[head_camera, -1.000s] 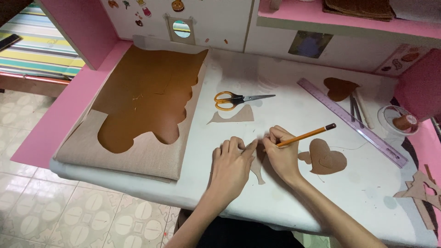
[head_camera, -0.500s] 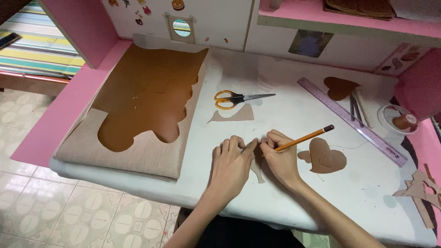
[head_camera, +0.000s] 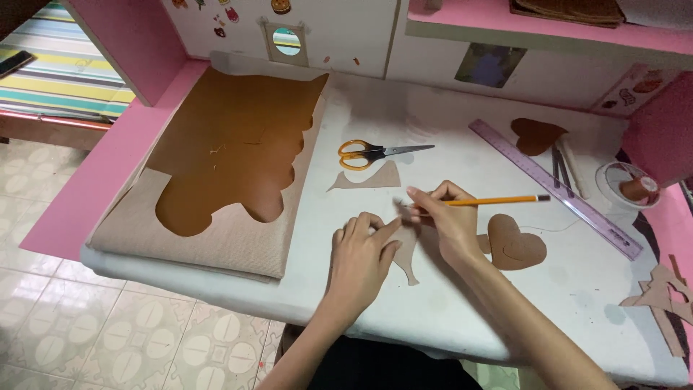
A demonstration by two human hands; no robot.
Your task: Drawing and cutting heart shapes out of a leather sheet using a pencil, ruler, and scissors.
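Note:
My left hand (head_camera: 359, 254) presses flat on a small beige leather piece (head_camera: 406, 258) lying on the white desk (head_camera: 462, 310). My right hand (head_camera: 446, 220) grips an orange pencil (head_camera: 498, 201), its tip at the piece's upper edge near my left fingertips. The piece is mostly hidden under both hands; only its narrow lower end shows.
A brown leather heart (head_camera: 515, 244) lies right of my right hand. Orange-handled scissors (head_camera: 372, 153) and a beige offcut (head_camera: 369, 178) sit behind. A purple ruler (head_camera: 552, 186), a large brown leather sheet on beige fabric (head_camera: 231, 152), tape roll (head_camera: 629, 186) and scraps (head_camera: 664, 300) lie around.
My right hand has shifted slightly and the pencil now lies flatter, pointing more to the right. My left hand stays on the piece.

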